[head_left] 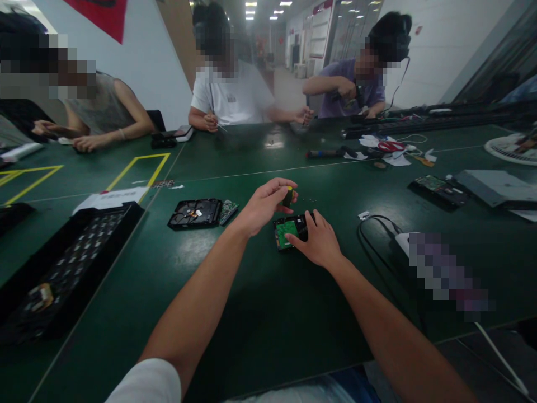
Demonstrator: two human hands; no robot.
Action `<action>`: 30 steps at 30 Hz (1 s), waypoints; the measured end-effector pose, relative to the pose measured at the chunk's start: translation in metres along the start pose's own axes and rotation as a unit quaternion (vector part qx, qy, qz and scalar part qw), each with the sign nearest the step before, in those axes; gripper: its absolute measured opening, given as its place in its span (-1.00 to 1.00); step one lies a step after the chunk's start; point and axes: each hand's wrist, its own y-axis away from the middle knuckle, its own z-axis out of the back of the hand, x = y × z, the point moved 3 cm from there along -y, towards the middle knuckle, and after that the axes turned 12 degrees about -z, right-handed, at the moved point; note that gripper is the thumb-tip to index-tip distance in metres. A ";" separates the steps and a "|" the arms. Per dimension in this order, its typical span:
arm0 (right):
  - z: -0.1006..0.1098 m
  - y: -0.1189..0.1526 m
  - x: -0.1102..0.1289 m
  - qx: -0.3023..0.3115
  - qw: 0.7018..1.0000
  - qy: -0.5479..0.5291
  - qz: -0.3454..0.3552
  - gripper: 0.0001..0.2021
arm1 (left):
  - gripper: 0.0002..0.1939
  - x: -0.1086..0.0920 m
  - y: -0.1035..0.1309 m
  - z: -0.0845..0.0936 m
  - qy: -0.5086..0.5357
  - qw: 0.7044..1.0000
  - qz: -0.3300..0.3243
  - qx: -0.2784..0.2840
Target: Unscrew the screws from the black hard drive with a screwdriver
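A hard drive with a green circuit board [286,232] lies on the dark green table [235,302] in front of me. Just above it, my left hand [272,202] is closed around a small tool with a yellow-and-black handle [288,196]; the tool's lower end is hard to make out. My right hand [316,238] rests on the drive's right side, its fingers spread over the far edge and its thumb on the board. Several tiny screws [310,200] lie beyond the drive.
To the left are an opened drive [195,214], a loose circuit board [229,211] and a long black tray [79,252]. On the right are another drive [438,190], a metal case [497,187] and a black cable [364,238]. Three people sit across the table.
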 end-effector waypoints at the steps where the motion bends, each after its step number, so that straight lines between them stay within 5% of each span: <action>1: 0.000 0.000 0.000 0.004 1.000 -0.001 -0.002 0.06 | -0.74 0.000 0.000 0.000 -0.007 1.000 -0.001 0.000; 10: 0.001 0.000 0.001 0.001 1.000 0.000 -0.007 0.06 | -0.77 -0.005 -0.001 0.004 -0.130 0.991 -0.034 -0.006; 20: 0.001 0.000 0.001 0.010 1.000 -0.002 -0.004 0.07 | -0.84 -0.007 0.000 0.002 -0.015 0.999 0.011 -0.026; 30: 0.002 0.000 0.002 0.018 1.000 0.002 -0.009 0.08 | -0.74 -0.004 -0.002 0.007 -0.095 0.995 -0.005 -0.022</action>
